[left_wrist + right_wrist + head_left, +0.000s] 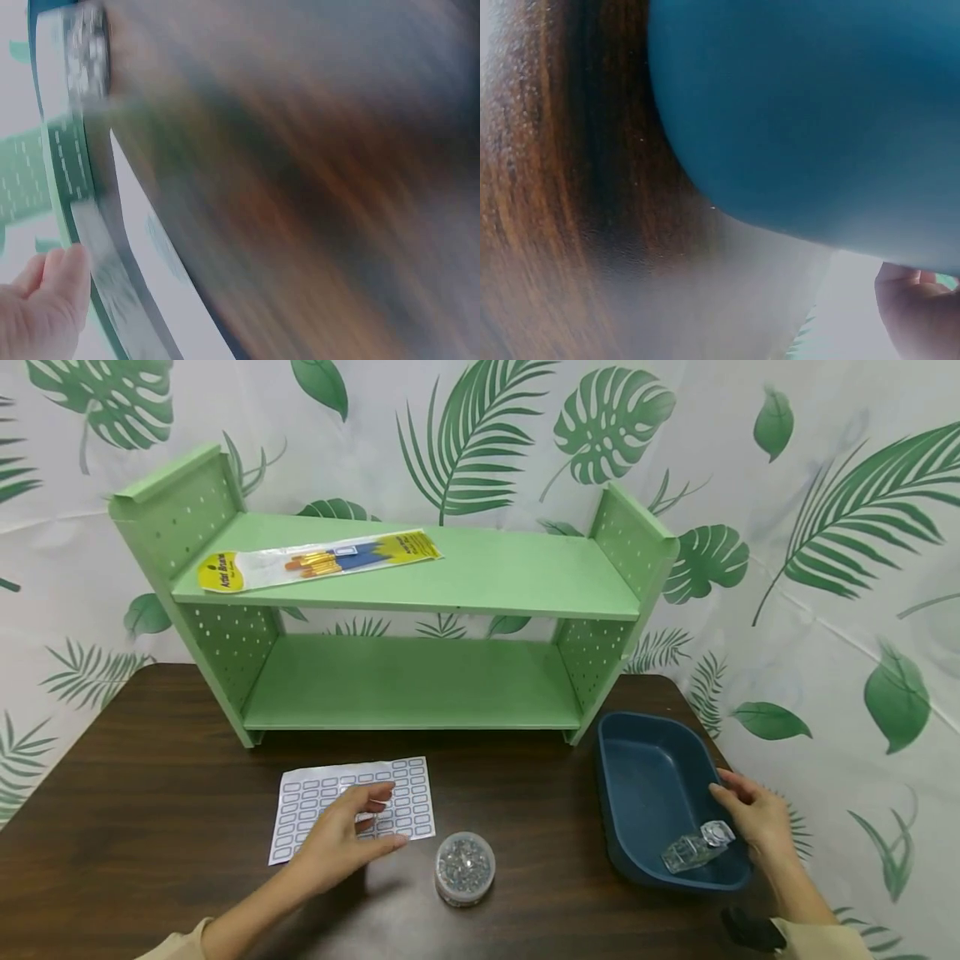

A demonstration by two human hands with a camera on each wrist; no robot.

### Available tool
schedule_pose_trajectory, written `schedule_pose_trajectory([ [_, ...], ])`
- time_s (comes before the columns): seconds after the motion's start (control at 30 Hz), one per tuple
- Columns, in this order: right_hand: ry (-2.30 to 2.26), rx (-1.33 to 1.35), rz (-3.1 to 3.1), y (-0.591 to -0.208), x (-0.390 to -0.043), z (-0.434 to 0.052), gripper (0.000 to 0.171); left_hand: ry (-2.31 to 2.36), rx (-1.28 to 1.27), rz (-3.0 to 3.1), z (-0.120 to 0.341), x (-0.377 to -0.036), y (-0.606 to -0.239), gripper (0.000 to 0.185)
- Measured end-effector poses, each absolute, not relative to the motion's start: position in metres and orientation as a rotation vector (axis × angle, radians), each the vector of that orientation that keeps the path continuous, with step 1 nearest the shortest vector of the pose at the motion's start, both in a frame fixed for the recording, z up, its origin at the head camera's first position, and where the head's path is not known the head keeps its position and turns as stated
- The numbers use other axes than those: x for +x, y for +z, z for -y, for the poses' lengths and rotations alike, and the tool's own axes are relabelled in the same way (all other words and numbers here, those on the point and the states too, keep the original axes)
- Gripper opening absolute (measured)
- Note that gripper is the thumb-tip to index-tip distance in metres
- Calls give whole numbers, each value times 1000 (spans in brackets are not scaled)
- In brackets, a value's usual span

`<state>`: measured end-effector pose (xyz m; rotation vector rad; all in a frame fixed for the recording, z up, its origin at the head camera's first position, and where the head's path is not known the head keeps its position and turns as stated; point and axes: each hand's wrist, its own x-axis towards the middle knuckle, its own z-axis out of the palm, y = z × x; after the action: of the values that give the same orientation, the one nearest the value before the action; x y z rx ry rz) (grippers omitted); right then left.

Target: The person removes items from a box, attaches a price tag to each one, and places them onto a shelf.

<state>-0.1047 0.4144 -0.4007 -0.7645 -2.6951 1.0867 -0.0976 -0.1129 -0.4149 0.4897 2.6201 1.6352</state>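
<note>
Head view: from above, facing forward and down across tabletop to green shelf; widest. Left wrist view: close, turned sideways, blurred; shares shelf with head. Right wrist view: very near blue bin, shared with head.

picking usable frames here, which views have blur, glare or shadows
Head: mostly sharp, with a soft shadow below the left hand and a pale sheen on the table near the round jar; left wrist: the table is smeared into heavy streaks, the far left looks washed out; right wrist: the blue tub looks smooth and soft, with whitish haze toward the bottom.
</note>
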Motion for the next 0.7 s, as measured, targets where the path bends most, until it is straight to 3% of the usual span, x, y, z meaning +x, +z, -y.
schedule_pose_trajectory([
  [0.17,1081,-716,2717,-400,-103,-419,56,1488,273,-2888,158,-109,-410,60],
  [0.37,1197,-694,2585,-396,-93,-427,58,1106,38,-3006,203,-120,-420,71],
  [0.53,1296,-669,2408,-380,-80,-429,10,1023,-18,-2962,218,-124,-430,76],
  [0.6,1439,-646,2271,-371,-75,-427,23,997,-39,-2962,220,-126,-433,76],
  [0.7,1672,-579,2019,-356,-69,-417,27,954,-81,-2958,221,-129,-436,77],
])
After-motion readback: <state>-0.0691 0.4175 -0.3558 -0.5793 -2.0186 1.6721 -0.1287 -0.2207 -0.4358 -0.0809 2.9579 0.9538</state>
